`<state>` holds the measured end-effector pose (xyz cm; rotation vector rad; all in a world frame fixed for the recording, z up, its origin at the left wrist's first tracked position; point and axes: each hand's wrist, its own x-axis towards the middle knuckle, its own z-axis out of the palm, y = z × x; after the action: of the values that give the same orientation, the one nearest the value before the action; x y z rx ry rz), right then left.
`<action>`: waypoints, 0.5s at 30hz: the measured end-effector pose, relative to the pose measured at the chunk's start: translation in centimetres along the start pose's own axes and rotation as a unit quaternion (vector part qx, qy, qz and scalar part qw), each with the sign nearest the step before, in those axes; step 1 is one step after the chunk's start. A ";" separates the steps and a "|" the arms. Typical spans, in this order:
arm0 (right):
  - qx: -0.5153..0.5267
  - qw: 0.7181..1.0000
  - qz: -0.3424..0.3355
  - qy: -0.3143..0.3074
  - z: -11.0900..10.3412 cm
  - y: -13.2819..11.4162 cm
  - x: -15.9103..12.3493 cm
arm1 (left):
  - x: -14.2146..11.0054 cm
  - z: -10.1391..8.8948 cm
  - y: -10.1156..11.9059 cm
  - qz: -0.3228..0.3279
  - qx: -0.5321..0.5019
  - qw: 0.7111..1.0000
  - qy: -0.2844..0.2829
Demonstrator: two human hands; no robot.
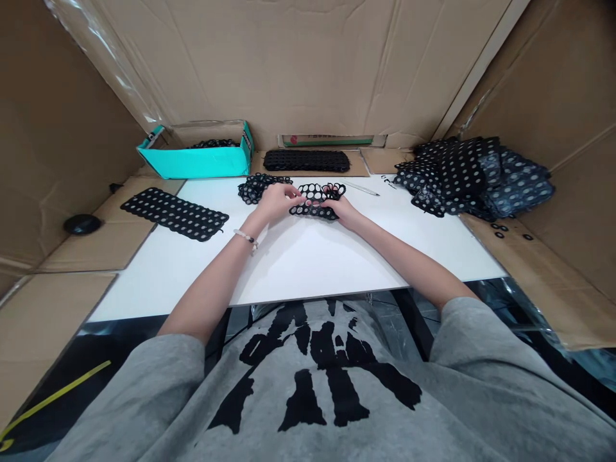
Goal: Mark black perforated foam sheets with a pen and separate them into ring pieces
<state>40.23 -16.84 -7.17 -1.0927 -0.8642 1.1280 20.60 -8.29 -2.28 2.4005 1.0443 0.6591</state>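
Observation:
A piece of black mesh fabric with round holes (pixel 312 192) is held between both hands over the white table. My left hand (pixel 278 200) pinches its left edge between thumb and fingers. At the other end, my right hand (pixel 341 208) is closed on the mesh, part of which bunches up above the fingers. Just behind my left hand lies a crumpled heap of similar black mesh (pixel 257 187). Further left, a flat rectangular strip of black holed fabric (pixel 174 213) rests partly on the table and partly on cardboard.
A turquoise box (pixel 199 162) with black mesh inside stands at the back left. Stacked black strips (pixel 307 160) lie at the back, near a pen (pixel 362 188). To the right is a large pile of dotted black fabric (pixel 464 173). Cardboard walls (pixel 308 70) enclose the white table (pixel 308 269).

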 end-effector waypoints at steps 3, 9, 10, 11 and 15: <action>0.001 1.000 -0.012 -0.001 -0.1 0.1 0.0 | 0.1 1.2 0.5 0.004 -0.057 0.997 -0.050; -0.010 0.999 -0.045 -0.004 0.0 0.3 -0.1 | 0.3 1.2 -0.2 -0.079 -0.224 0.969 -0.072; -0.005 0.999 -0.041 -0.010 0.1 0.4 -0.1 | 0.3 1.0 -0.4 -0.099 -0.254 0.960 -0.069; 0.005 0.999 -0.033 -0.017 0.2 0.4 -0.2 | 0.4 0.8 -0.6 -0.115 -0.281 0.951 -0.055; 0.049 0.998 0.006 -0.049 1.0 0.3 -0.2 | 0.9 1.1 -1.2 -0.157 -0.347 0.923 0.052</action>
<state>39.13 -16.82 -7.17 -0.9684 -0.8712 1.2294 21.08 -7.10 -3.63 1.5644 0.9913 0.8674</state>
